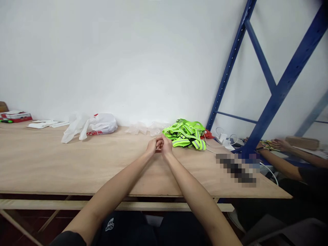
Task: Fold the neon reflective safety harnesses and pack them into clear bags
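Note:
My left hand (152, 146) and my right hand (167, 145) are drawn together over the middle of the wooden table (64, 167). Both have curled fingers that press against each other, and no object shows in either. Just beyond and to the right of my right hand lies a heap of neon yellow-green straps (187, 133) with grey reflective stripes and black buckles. Crumpled clear plastic bags (146, 129) rest behind my hands, close to the wall.
A white plastic bag (104, 123) with red print lies left of centre, near white papers (46, 123) and a red-white box (16, 116). A blue metal rack (266, 106) stands at right, with a white power adapter (222, 138) and cables. Another person's arm (279, 160) reaches in beyond it.

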Demonstrator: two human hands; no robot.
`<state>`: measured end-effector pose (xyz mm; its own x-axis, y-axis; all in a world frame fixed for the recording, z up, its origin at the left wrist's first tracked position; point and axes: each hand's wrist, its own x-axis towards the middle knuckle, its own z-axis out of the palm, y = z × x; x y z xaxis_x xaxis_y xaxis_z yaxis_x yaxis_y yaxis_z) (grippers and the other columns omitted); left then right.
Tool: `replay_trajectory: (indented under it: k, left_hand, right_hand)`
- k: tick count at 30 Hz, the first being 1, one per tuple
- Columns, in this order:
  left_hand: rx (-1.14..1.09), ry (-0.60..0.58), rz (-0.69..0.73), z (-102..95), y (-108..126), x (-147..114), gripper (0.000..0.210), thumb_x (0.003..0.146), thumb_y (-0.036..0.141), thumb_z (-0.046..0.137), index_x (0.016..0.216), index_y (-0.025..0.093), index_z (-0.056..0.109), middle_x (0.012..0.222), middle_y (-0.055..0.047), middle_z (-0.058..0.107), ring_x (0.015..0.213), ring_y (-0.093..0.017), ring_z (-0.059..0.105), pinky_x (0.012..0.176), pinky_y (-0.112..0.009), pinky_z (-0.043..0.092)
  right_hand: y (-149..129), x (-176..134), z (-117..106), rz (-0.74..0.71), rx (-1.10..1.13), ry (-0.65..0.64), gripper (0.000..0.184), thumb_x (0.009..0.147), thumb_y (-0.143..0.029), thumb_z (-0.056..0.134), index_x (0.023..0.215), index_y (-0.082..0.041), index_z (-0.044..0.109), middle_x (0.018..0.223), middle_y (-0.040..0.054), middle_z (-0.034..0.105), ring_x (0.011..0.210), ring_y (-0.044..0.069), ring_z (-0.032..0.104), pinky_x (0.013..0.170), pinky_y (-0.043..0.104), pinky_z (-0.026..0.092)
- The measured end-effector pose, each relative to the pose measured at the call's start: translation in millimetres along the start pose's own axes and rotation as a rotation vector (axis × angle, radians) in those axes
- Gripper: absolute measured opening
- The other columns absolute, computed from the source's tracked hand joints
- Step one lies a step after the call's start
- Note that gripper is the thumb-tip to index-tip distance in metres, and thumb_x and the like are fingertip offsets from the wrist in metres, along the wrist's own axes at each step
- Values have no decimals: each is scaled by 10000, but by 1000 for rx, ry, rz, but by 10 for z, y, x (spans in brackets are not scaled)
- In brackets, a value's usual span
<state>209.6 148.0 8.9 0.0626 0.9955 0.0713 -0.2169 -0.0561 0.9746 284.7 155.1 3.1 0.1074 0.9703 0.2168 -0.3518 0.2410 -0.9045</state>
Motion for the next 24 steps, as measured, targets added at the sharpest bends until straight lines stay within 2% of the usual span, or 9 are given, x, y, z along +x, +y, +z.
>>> replay_trajectory:
  k: [2,4,8,10,12,17,24]
  left_hand:
    - [-20,-35,-18,-114,49,35,240,887,403,485,775,200,547,559,28,544,495,-120,544,549,-247,500]
    - [-32,-94,-50,-156,73,40,326,911,442,466,695,199,487,521,44,479,429,-93,470,476,-204,434]
    - [-7,-326,-179,-101,59,-32,584,933,617,381,513,212,424,380,21,373,304,-106,330,349,-235,317]
    - [31,-470,-252,-59,23,-75,689,941,684,263,447,227,411,321,-20,366,267,-125,311,312,-255,291]
    - [71,-547,-286,-30,-26,-97,752,936,725,165,415,238,404,278,-47,355,248,-140,322,296,-262,289]
    - [141,-424,-192,-37,-139,-70,803,869,838,155,426,234,443,239,-48,327,247,-160,393,304,-252,320]
    - [222,-414,-96,-7,-153,-82,829,840,874,143,428,222,447,219,-30,297,234,-145,382,301,-232,308]
  right_hand:
    - [-28,66,-91,-36,23,62,347,787,-541,628,690,-209,604,525,-25,610,453,114,529,449,216,408]
    - [-49,114,-173,-23,29,69,334,751,-542,661,723,-212,615,592,-16,647,535,124,584,500,212,438]
    - [-35,116,-207,106,7,-80,441,721,-643,657,701,-204,624,645,25,677,578,162,625,521,250,470]
    - [-2,80,-171,174,-19,-173,480,721,-682,634,671,-204,621,620,37,666,571,184,631,504,268,470]
    - [38,40,-130,224,-49,-240,480,721,-683,629,639,-210,612,564,34,635,572,201,635,490,273,465]
    - [119,8,-64,252,-122,-272,504,750,-702,568,556,-237,544,448,29,542,529,213,610,465,288,452]
    - [186,78,-47,88,-224,-175,516,777,-704,484,545,-244,509,453,23,557,457,181,556,508,311,459]
